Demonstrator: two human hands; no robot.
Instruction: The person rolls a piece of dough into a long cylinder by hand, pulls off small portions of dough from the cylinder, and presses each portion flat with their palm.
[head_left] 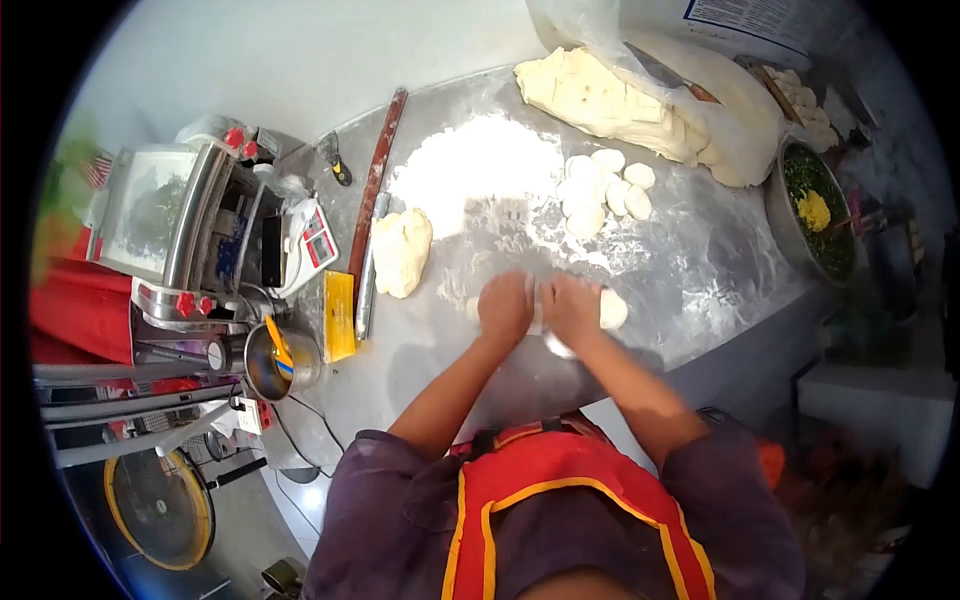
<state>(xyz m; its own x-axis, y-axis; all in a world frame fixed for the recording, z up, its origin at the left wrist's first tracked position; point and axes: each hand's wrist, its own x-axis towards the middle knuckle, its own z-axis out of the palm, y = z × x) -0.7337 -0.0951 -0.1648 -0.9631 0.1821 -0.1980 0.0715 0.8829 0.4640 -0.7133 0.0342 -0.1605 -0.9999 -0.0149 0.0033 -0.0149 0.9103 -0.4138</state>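
Note:
Side by side near the front of the floured table, my left hand (507,304) and my right hand (570,308) press down on a roll of dough (613,310). Its pale rounded end sticks out beyond my right hand, and the middle is hidden beneath my hands. The fingers of both hands look curled over it, though they are slightly blurred. A larger lump of dough (402,253) lies to the left. Farther off, several small flattened dough pieces (588,208) sit in a cluster beside the spread of white flour (478,160).
A big dough slab (610,98) lies at the back, partly under plastic, with a knife (672,72) on top. At right stands a bowl of chopped greens (815,255). Leftward are a rolling pin (378,170), yellow scraper (340,315), scale (310,246) and metal pot (268,372).

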